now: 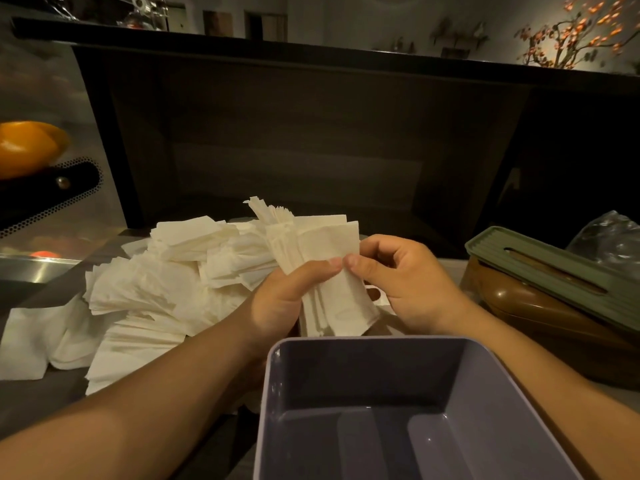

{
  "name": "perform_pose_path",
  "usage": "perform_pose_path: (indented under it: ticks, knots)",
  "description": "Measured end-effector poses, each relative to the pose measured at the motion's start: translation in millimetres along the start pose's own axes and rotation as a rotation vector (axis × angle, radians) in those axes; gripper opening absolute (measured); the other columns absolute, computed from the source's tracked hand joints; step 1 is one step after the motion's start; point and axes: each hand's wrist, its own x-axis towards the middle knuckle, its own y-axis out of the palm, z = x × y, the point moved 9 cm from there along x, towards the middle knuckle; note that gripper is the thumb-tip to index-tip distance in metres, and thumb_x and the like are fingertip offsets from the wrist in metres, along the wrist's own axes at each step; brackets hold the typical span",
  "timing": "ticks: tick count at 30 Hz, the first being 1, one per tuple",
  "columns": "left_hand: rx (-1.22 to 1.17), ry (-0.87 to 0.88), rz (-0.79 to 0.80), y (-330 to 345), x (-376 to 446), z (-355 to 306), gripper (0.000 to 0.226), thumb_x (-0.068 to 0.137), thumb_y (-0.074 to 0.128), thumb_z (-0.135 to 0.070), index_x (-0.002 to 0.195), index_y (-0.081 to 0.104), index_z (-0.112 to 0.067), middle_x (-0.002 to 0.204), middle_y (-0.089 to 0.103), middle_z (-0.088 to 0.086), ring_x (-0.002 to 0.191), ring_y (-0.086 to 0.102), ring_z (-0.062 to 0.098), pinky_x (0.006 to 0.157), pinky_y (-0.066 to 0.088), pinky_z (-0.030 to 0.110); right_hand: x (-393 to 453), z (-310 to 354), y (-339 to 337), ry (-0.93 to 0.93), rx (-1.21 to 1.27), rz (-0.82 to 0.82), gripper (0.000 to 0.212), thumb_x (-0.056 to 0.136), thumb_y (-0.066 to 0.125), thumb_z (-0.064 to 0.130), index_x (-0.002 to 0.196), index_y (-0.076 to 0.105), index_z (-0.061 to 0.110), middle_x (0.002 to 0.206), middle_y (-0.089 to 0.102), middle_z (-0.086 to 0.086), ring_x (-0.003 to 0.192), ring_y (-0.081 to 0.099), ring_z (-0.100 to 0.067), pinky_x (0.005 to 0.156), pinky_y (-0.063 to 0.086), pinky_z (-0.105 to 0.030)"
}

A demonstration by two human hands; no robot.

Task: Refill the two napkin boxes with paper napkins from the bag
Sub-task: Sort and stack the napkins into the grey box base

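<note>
Two napkin boxes are in view: one open grey box (pixel 363 375) with no napkins visible in it, just below both hands, and one brown box (pixel 540 317) with a slotted green lid (pixel 554 271) to the right of the right hand (pixel 408 282). The left hand (pixel 287 299) grips one fanned bundle of cream napkins (pixel 325 271), and the right hand pinches the bundle's front sheet. One loose napkin pile (pixel 156 289) lies left of the left hand.

Room was dim, warm light. Dark wood counter front (pixel 294 140) rose beyond the fingers, black ledge (pixel 311 46) on top — orange-blossom branches (pixel 581 32) far right of them. Steel surface (pixel 38 265) and orange bowl (pixel 27 147) sat far left.
</note>
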Motion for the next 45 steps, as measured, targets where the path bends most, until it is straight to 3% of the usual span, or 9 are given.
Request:
perform_pose_path:
  ticks: [3, 6, 10, 16, 21, 30, 35, 41, 45]
  knots:
    - [-0.115, -0.062, 0.072, 7.6, -0.7, 3.6, 0.031, 0.081, 0.06, -0.024, 0.111, 0.061, -0.018, 0.092, 0.072, 0.01, 0.084, 0.072, 0.026, 0.075, 0.06, 0.036, 1.8, -2.7, 0.3, 0.023, 0.011, -0.027, 0.007, 0.095, 0.065, 0.031, 0.101, 0.068, 0.029, 0.097, 0.07, 0.013, 0.093, 0.068, -0.008, 0.072, 0.057, -0.019]
    - [-0.106, -0.119, 0.081, 6.9, -2.9, 5.1, 0.035, 0.075, 0.064, -0.021, 0.109, 0.061, -0.017, 0.085, 0.074, 0.009, 0.076, 0.073, 0.023, 0.068, 0.061, 0.034, 2.6, -5.2, 2.7, 0.056, 0.094, 0.031, 0.042, 0.083, 0.073, 0.039, 0.118, 0.051, 0.043, 0.125, 0.061, 0.009, 0.116, 0.062, -0.016, 0.095, 0.058, -0.036]
    - [0.033, -0.29, 0.219, 13.7, -8.1, 23.8, 0.066, 0.06, 0.074, -0.028, 0.121, 0.057, -0.01, 0.101, 0.068, 0.015, 0.095, 0.066, 0.029, 0.091, 0.049, 0.045, -1.9, -0.7, 9.5, 0.085, 0.26, 0.164, 0.055, 0.08, 0.077, 0.019, 0.125, 0.054, 0.041, 0.129, 0.066, -0.001, 0.119, 0.066, -0.026, 0.097, 0.057, -0.048]
    - [0.574, 0.031, -0.012, -16.5, -0.1, -5.3, 0.053, 0.071, 0.077, -0.025, 0.118, 0.055, -0.037, 0.105, 0.068, -0.01, 0.101, 0.066, 0.005, 0.077, 0.059, 0.025, 2.3, -9.2, -23.5, 0.042, 0.3, -0.052, 0.039, 0.091, 0.067, 0.004, 0.122, 0.063, 0.029, 0.113, 0.072, 0.004, 0.108, 0.07, -0.017, 0.087, 0.061, -0.034]
    - [0.948, 0.308, -0.118, -11.5, -10.9, -20.9, 0.031, 0.092, 0.06, -0.026, 0.104, 0.045, -0.05, 0.095, 0.058, -0.03, 0.092, 0.057, -0.016, 0.066, 0.047, 0.004, -4.3, -21.2, -26.4, 0.108, 0.032, 0.045, 0.049, 0.088, 0.072, 0.003, 0.12, 0.061, 0.039, 0.113, 0.071, 0.009, 0.107, 0.069, -0.013, 0.084, 0.062, -0.032]
    - [0.8, 0.4, -0.116, 4.1, -6.4, -1.1, 0.078, 0.058, 0.077, -0.054, 0.124, 0.039, -0.037, 0.113, 0.052, -0.014, 0.106, 0.053, -0.005, 0.081, 0.046, 0.008, -15.9, -39.6, -9.1, 0.169, -0.132, 0.128, 0.065, 0.096, 0.065, 0.009, 0.133, 0.034, 0.052, 0.129, 0.053, 0.012, 0.113, 0.061, -0.014, 0.082, 0.058, -0.022]
    - [0.947, 0.35, -0.121, 1.0, -1.1, -3.4, 0.072, 0.071, 0.086, -0.023, 0.121, 0.036, -0.036, 0.116, 0.047, -0.018, 0.097, 0.05, -0.005, 0.079, 0.04, -0.002, -18.1, -36.7, -16.6, 0.088, -0.091, -0.01, 0.051, 0.092, 0.072, 0.015, 0.128, 0.05, 0.043, 0.124, 0.06, 0.017, 0.11, 0.062, -0.007, 0.084, 0.057, -0.021]
    - [0.84, 0.396, -0.179, -10.7, -12.0, -21.9, 0.049, 0.081, 0.077, -0.027, 0.114, 0.045, -0.044, 0.107, 0.054, -0.028, 0.098, 0.057, -0.015, 0.068, 0.048, 0.005, -21.1, -30.6, -28.3, 0.069, 0.012, 0.017, 0.061, 0.088, 0.071, -0.003, 0.124, 0.05, 0.042, 0.126, 0.062, 0.013, 0.114, 0.065, -0.01, 0.08, 0.059, -0.021]
    - [0.931, 0.401, -0.137, 2.5, -6.8, -11.4, 0.076, 0.059, 0.074, -0.052, 0.123, 0.039, -0.03, 0.106, 0.049, -0.019, 0.1, 0.053, -0.008, 0.082, 0.04, 0.002, -23.3, -40.0, -11.1, 0.156, -0.034, 0.123, 0.074, 0.09, 0.06, -0.011, 0.129, 0.04, 0.047, 0.133, 0.057, 0.012, 0.118, 0.062, -0.014, 0.091, 0.059, -0.029]
